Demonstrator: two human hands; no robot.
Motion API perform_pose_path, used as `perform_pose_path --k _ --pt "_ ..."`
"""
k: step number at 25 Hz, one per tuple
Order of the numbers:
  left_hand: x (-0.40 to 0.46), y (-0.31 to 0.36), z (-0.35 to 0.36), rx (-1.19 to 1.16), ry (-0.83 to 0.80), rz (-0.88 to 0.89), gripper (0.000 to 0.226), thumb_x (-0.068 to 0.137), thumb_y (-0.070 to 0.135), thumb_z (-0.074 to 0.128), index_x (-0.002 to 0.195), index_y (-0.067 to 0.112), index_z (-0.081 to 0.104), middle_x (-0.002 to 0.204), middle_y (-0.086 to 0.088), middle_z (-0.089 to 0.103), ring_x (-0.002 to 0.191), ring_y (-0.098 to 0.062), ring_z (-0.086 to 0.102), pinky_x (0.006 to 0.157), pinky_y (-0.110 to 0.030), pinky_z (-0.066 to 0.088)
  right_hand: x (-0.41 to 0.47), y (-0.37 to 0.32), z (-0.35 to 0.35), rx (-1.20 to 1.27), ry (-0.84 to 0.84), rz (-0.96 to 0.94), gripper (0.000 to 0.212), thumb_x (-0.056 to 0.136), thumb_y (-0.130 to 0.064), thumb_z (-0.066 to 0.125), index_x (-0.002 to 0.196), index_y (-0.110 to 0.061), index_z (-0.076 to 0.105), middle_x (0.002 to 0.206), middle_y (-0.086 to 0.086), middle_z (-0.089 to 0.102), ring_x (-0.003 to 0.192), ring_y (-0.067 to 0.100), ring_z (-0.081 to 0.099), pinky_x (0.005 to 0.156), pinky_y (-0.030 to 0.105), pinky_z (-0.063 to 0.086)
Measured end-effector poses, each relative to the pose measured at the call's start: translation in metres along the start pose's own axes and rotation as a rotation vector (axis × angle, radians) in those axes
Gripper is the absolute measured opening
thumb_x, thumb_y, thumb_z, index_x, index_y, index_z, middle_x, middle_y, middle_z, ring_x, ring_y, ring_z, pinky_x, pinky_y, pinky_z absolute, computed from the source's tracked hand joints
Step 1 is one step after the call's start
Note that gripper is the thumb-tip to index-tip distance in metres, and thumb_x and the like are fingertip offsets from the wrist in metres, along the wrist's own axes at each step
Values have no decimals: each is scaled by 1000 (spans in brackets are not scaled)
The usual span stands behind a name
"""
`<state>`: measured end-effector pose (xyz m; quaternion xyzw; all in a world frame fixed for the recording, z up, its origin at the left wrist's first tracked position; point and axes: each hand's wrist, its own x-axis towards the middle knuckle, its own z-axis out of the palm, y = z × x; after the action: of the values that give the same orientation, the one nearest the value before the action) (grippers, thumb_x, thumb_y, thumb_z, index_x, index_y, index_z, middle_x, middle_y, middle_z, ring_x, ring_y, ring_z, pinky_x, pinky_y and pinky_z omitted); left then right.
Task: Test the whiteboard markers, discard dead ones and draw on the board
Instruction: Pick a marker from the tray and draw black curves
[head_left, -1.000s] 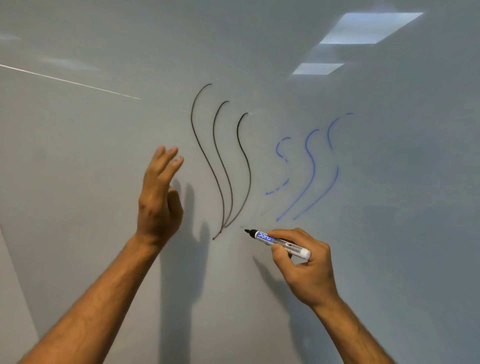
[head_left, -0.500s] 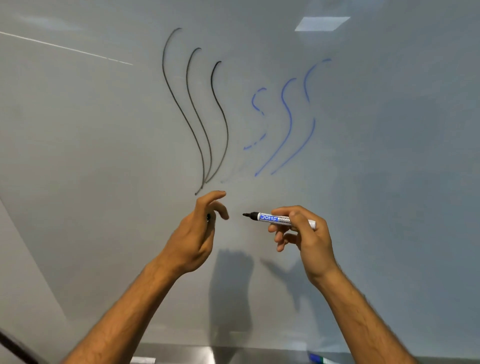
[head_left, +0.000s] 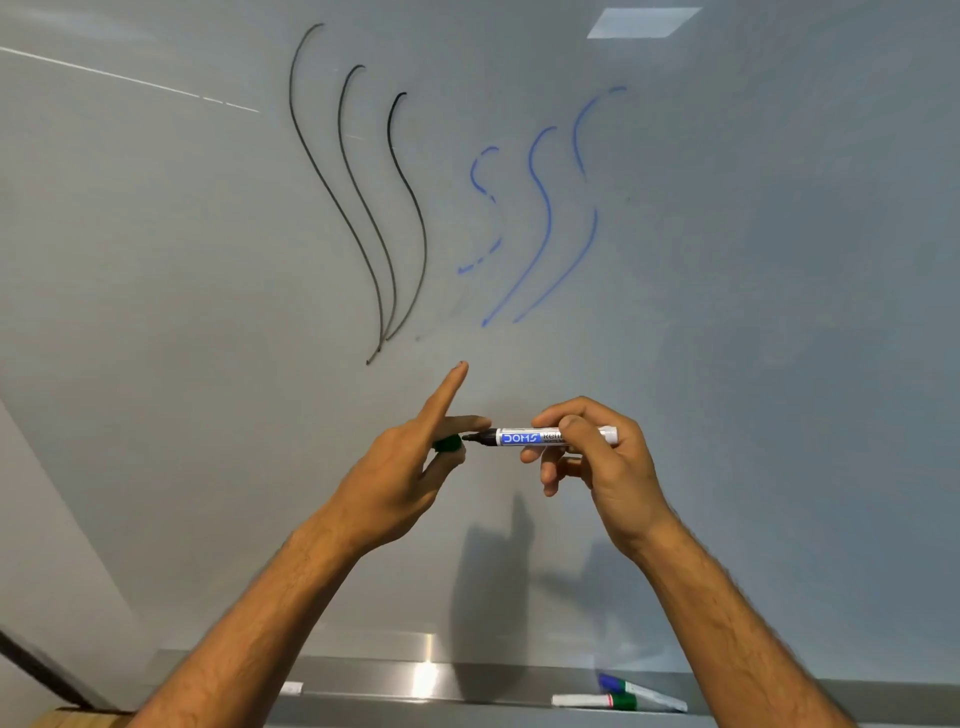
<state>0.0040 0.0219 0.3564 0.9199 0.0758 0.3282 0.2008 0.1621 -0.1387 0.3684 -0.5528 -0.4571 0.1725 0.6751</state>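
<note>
My right hand (head_left: 597, 462) grips a white marker (head_left: 550, 436) with a blue label, held level with its dark tip pointing left. My left hand (head_left: 410, 467) pinches a dark green cap (head_left: 448, 443) between thumb and lower fingers, right at the marker's tip; its index finger sticks up, with an ink smudge on the tip. Both hands hover in front of the whiteboard (head_left: 182, 260). Above them the board carries three black curved strokes (head_left: 363, 208) and, to their right, three blue curved strokes (head_left: 545, 208), the leftmost one faint and broken.
A metal tray (head_left: 395, 675) runs along the board's lower edge. On it lie a blue-capped marker (head_left: 641, 691) and a green-ended marker (head_left: 592, 700) at the right, and a small white piece (head_left: 291, 688) at the left. A wooden surface (head_left: 67, 719) shows at bottom left.
My left hand came off the board and moved right to the marker's tip, now holding the cap there. The right hand pulled the marker back from the board. The view tilted down.
</note>
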Motion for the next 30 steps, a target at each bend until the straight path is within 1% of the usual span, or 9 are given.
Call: perform_pose_path --k 3,6,9,12,15,19,25,27,30 --pt "-1 3 2 -23 -57 12 95 99 14 58 151 55 -11 142 29 51 123 -3 57 109 -21 37 2 4 5 -51 -32 17 22 100 -19 49 95 -14 71 82 9 75 63 22 65 60 36 58" --pt "-7 -4 1 -91 -96 15 83 101 17 53 157 44 -3 142 23 54 129 -8 53 112 -23 37 4 11 11 -63 -98 59 21 101 -10 49 100 -14 70 85 8 77 63 23 67 60 37 59" --pt "-15 -13 3 -145 -35 15 64 99 15 52 154 37 29 120 18 63 108 -14 60 93 -25 49 7 17 18 -64 -136 109 17 98 -7 55 103 -16 69 86 6 77 61 25 67 58 35 58" --pt "-18 -21 8 -163 38 14 40 93 27 64 133 32 58 109 23 64 99 -8 63 80 -16 49 10 27 31 -105 -142 118 17 98 -6 56 100 -16 70 80 2 75 60 26 66 56 36 57" --pt "-19 -34 10 -234 71 -38 22 88 40 71 104 24 73 92 16 72 85 -12 69 73 -21 54 9 40 51 -106 -160 155 16 100 -8 52 97 -12 67 73 2 71 57 26 63 55 38 55" --pt "-30 -60 5 -200 79 -105 17 90 36 72 88 19 74 75 16 68 68 -5 62 61 -8 41 10 60 81 -110 -175 219 17 103 -13 47 99 -12 64 74 5 68 49 22 53 49 35 48" --pt "-65 -119 -14 -202 -17 -178 12 90 35 67 86 25 69 67 18 61 57 -8 54 56 -10 35 13 101 137 -22 -213 324 18 102 -13 46 99 -10 64 66 8 55 45 19 39 46 33 37" --pt "-83 -143 -17 -231 -64 -233 11 90 36 67 85 27 69 67 16 61 56 -9 52 55 -15 36 10 119 159 -9 -233 358 18 103 -15 47 100 -11 64 65 7 53 46 19 39 45 32 38" --pt "-112 -185 -24 -317 -150 -374 5 91 33 71 90 28 72 74 8 67 63 -13 57 60 -35 49 2 153 193 10 -223 455 15 102 -17 49 98 -12 62 63 2 48 48 17 39 44 30 39"
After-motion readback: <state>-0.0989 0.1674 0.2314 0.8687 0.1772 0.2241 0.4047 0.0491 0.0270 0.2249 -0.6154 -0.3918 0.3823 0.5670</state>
